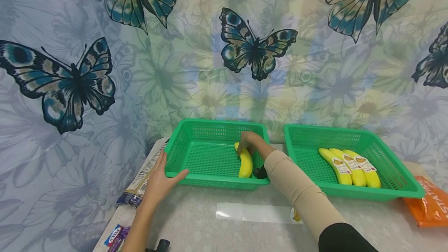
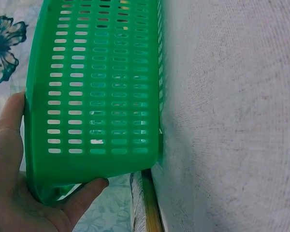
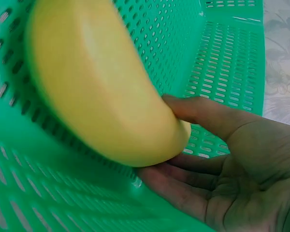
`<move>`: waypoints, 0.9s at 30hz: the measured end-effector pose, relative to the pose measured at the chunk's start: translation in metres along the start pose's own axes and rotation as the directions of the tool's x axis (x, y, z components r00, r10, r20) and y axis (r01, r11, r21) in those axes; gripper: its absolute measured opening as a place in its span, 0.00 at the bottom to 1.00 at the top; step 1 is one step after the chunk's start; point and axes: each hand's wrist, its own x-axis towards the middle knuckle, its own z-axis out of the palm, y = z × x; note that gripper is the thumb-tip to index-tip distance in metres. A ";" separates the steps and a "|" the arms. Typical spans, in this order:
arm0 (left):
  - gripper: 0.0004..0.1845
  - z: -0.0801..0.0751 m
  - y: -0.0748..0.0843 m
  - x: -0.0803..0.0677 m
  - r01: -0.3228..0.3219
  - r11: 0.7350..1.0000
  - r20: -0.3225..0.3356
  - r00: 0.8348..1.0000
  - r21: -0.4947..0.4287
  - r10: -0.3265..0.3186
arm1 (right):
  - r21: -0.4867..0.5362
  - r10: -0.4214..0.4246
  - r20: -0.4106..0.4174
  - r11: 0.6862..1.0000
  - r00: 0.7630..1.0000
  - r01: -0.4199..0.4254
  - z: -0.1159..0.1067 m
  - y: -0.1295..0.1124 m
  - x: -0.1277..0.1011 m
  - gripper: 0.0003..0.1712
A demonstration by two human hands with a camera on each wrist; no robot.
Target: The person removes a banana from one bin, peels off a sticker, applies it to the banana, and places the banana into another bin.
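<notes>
Banana [image 1: 245, 161] lies inside the left green basket [image 1: 210, 153], against its right wall, with the right hand [image 1: 250, 141] over its far end; the right wrist view shows the fingers [image 3: 203, 113] and thumb curled round that end, grasping it. Nearer, the left hand [image 1: 159, 180] holds the basket's front left corner, thumb along the front rim and fingers [image 1: 161, 158] up the side wall (the left wrist view shows thumb and fingers clasping the rim). On the desk [image 1: 210, 221] in front lies a clear plastic strip [image 1: 253, 213], its right end hidden by the sleeve. A dark object beside the wrist is hard to make out. To the right, a second green basket [image 1: 353, 166] holds three labelled bananas [image 1: 350, 166]. An orange packet [image 1: 428, 205] is cut off at the edge.
</notes>
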 end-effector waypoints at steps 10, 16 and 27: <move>0.61 0.003 0.001 0.000 -0.002 1.000 -0.009 1.000 0.002 0.002 | 0.019 -0.047 -0.047 0.999 0.998 0.048 -0.018 -0.009 -0.012 0.27; 0.62 0.004 0.003 0.000 0.008 1.000 0.007 1.000 0.006 -0.008 | -0.070 -0.088 -0.099 0.994 0.991 0.081 -0.033 -0.009 -0.029 0.19; 0.63 0.002 0.006 0.000 0.049 0.999 0.036 0.998 0.017 -0.050 | -0.106 -0.232 -0.271 0.972 0.934 0.210 -0.057 0.007 -0.104 0.19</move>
